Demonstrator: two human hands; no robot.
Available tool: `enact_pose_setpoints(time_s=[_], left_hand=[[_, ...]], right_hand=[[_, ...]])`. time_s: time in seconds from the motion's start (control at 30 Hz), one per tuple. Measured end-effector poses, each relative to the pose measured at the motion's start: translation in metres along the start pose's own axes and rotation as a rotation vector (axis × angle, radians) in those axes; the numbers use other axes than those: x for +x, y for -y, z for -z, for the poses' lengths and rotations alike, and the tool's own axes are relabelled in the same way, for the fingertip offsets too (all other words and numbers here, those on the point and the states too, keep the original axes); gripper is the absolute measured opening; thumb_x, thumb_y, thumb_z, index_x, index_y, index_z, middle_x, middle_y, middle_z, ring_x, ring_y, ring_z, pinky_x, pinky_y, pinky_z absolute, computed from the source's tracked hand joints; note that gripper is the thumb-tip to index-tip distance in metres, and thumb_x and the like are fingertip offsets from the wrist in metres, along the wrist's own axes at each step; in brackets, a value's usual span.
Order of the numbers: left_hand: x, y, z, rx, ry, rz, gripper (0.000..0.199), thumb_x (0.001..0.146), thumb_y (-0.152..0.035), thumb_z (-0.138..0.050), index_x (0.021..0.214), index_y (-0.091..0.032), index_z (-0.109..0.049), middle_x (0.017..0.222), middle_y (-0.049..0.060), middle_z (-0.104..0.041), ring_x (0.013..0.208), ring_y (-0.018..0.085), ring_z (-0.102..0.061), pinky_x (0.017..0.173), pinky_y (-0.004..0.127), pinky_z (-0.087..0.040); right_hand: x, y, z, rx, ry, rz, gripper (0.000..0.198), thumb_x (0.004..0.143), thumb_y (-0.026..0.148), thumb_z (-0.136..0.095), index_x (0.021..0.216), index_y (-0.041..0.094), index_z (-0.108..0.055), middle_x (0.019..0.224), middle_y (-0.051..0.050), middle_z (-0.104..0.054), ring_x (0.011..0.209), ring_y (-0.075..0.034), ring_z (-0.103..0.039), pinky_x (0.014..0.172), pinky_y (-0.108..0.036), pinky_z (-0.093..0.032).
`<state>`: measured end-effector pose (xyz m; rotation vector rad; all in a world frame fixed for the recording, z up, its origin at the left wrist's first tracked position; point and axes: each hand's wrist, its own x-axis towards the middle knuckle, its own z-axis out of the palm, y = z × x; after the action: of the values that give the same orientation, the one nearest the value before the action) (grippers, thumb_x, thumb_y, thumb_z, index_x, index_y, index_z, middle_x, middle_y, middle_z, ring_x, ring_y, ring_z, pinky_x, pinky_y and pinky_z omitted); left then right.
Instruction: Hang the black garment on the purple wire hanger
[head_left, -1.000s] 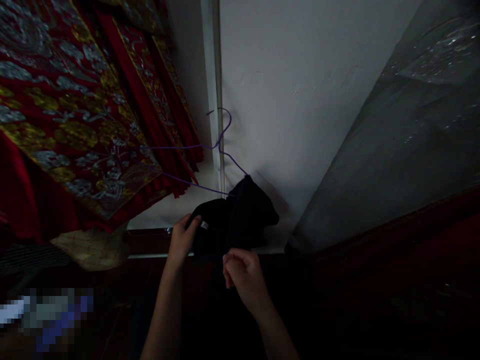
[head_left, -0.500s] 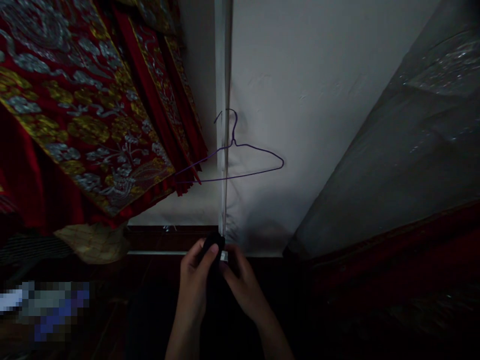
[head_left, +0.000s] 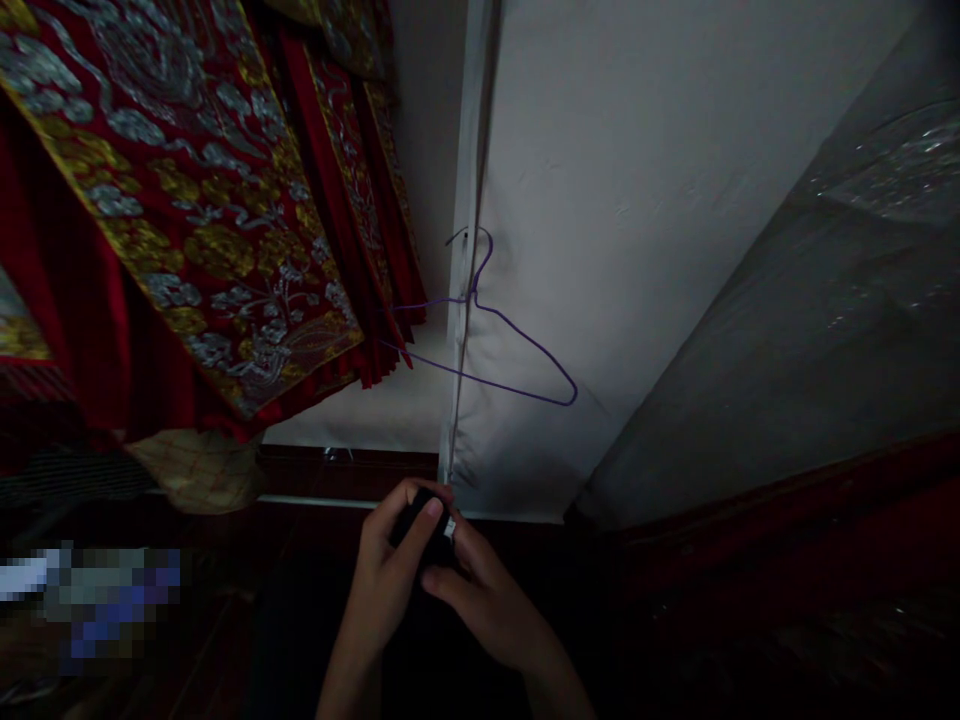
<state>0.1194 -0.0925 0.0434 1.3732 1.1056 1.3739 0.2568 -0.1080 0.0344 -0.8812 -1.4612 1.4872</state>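
Observation:
Low in the centre, my left hand is closed round a small black bundle, its thumb pressed on top. What the bundle is I cannot make out in the dim light; it looks soft, like folded cloth. My right hand grips its right side, with the fingers partly hidden behind it and the thumb low on the near side. A small white tag shows at the bundle's edge, beside the right fingers. Above both hands, a purple wire hanger hangs tilted, its right end lower.
Red embroidered cloth with gold and silver patterns hangs at left. Behind the hanger runs a pale vertical strip along a white panel. Grey plastic sheeting slopes down at right. A checked beige cloth shows lower left.
The hanger has swung, its right end dropping. My right thumb has moved down and left along the black bundle. The background has shifted slightly rightward in view.

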Motion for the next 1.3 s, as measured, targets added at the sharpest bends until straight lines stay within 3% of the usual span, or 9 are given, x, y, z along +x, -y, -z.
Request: enact_pose_setpoints(time_s=[0.1, 0.3, 0.5, 0.63, 0.73, 0.83, 0.97, 1.13, 1.3], left_hand=[[0.002, 0.002, 0.007, 0.061, 0.02, -0.016, 0.026, 0.093, -0.046, -0.065, 0.082, -0.022, -0.066, 0.079, 0.002, -0.061, 0.078, 0.018, -0.057, 0.074, 0.027, -0.045], [0.001, 0.015, 0.021, 0.068, -0.041, -0.037, 0.043, 0.098, -0.053, -0.052, 0.075, -0.02, -0.065, 0.08, 0.004, -0.059, 0.075, 0.019, -0.055, 0.07, 0.027, -0.044], [0.001, 0.024, 0.031, 0.107, 0.026, -0.069, 0.026, 0.095, -0.042, -0.062, 0.108, -0.026, -0.078, 0.113, 0.009, -0.068, 0.11, 0.025, -0.062, 0.097, 0.031, -0.046], [0.011, 0.003, 0.028, 0.128, 0.193, -0.156, 0.027, 0.096, -0.033, -0.062, 0.118, -0.029, -0.077, 0.109, 0.009, -0.067, 0.106, 0.024, -0.063, 0.094, 0.032, -0.048], [0.019, -0.008, 0.023, 0.105, 0.178, -0.218, 0.025, 0.094, -0.031, -0.065, 0.114, -0.029, -0.079, 0.104, 0.009, -0.069, 0.1, 0.024, -0.064, 0.09, 0.033, -0.05], [0.021, -0.002, 0.017, -0.015, 0.135, -0.166, 0.035, 0.087, -0.031, -0.074, 0.121, -0.029, -0.075, 0.101, 0.007, -0.07, 0.096, 0.023, -0.066, 0.089, 0.032, -0.052], [0.014, 0.023, 0.013, -0.084, 0.305, 0.01, 0.059, 0.085, -0.035, -0.076, 0.141, -0.029, -0.058, 0.112, 0.007, -0.072, 0.102, 0.024, -0.068, 0.088, 0.032, -0.054], [0.008, 0.052, 0.03, 0.223, 0.485, 0.02, 0.027, 0.089, -0.044, -0.067, 0.103, -0.022, -0.077, 0.095, 0.007, -0.077, 0.09, 0.028, -0.071, 0.088, 0.035, -0.054], [0.02, 0.056, 0.063, 0.345, 0.329, -0.018, 0.029, 0.086, -0.049, -0.07, 0.078, -0.022, -0.075, 0.07, 0.004, -0.069, 0.07, 0.024, -0.065, 0.071, 0.029, -0.05]], right_hand=[[0.007, 0.004, -0.005, -0.067, 0.061, -0.031, 0.054, 0.083, 0.014, -0.064, 0.136, 0.026, -0.063, 0.138, -0.005, -0.064, 0.132, -0.026, -0.056, 0.115, -0.041, -0.04], [0.022, -0.003, -0.008, -0.147, 0.125, -0.124, 0.013, 0.087, 0.022, -0.064, 0.098, 0.02, -0.071, 0.094, 0.0, -0.072, 0.093, -0.019, -0.067, 0.085, -0.029, -0.052], [0.039, 0.007, 0.024, -0.439, -0.074, -0.015, 0.045, 0.079, 0.02, -0.071, 0.12, 0.021, -0.053, 0.103, -0.004, -0.07, 0.094, -0.021, -0.066, 0.085, -0.034, -0.05], [0.045, 0.021, 0.042, -0.561, -0.066, 0.106, 0.049, 0.076, 0.009, -0.059, 0.122, 0.023, -0.051, 0.103, -0.004, -0.071, 0.095, -0.021, -0.067, 0.088, -0.035, -0.049], [0.044, 0.03, 0.048, -0.499, 0.03, 0.196, 0.026, 0.087, 0.017, -0.054, 0.111, 0.023, -0.06, 0.11, -0.005, -0.07, 0.105, -0.02, -0.065, 0.095, -0.034, -0.047], [0.045, 0.034, 0.056, -0.377, -0.031, 0.14, 0.015, 0.09, 0.027, -0.051, 0.095, 0.022, -0.064, 0.087, -0.001, -0.067, 0.089, -0.019, -0.064, 0.082, -0.029, -0.049], [0.055, 0.039, 0.074, -0.291, -0.076, 0.09, 0.017, 0.088, 0.034, -0.054, 0.086, 0.021, -0.064, 0.074, 0.002, -0.061, 0.073, -0.016, -0.058, 0.068, -0.025, -0.046], [0.071, 0.052, 0.099, -0.475, -0.058, 0.263, 0.017, 0.091, 0.027, -0.052, 0.093, 0.021, -0.068, 0.085, -0.001, -0.067, 0.082, -0.018, -0.062, 0.076, -0.027, -0.046], [0.097, 0.058, 0.126, -0.819, -0.145, 0.422, 0.02, 0.091, 0.02, -0.05, 0.1, 0.022, -0.068, 0.09, -0.002, -0.07, 0.084, -0.02, -0.065, 0.08, -0.029, -0.047]])
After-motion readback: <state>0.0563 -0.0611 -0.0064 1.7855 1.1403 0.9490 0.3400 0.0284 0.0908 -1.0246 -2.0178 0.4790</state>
